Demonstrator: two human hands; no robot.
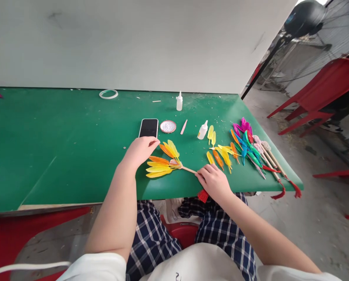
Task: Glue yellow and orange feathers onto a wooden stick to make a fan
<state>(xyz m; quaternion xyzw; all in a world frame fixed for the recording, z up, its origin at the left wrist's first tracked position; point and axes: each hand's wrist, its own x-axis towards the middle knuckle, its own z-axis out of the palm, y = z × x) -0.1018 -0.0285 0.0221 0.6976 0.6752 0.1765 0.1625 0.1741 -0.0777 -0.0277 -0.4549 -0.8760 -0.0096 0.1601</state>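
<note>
A small fan of yellow and orange feathers (pixel 162 164) on a thin wooden stick lies on the green table (pixel 59 148) near its front edge. My right hand (pixel 213 181) is closed on the stick's lower end, where a red tassel (pixel 203 195) hangs off the edge. My left hand (pixel 140 150) rests just left of the feathers, its fingertips pinched at an orange feather on the fan's upper side. Loose yellow and orange feathers (pixel 219 154) lie to the right of my right hand.
A black phone (pixel 148 127), a round white dish (pixel 167 126), a pink stick (pixel 183 127) and two small glue bottles (pixel 203 130) (pixel 179 101) sit behind the fan. Several coloured feathers (pixel 244 142) and finished sticks with red tassels (pixel 272 164) lie at the table's right corner. Red chairs (pixel 323 93) stand right.
</note>
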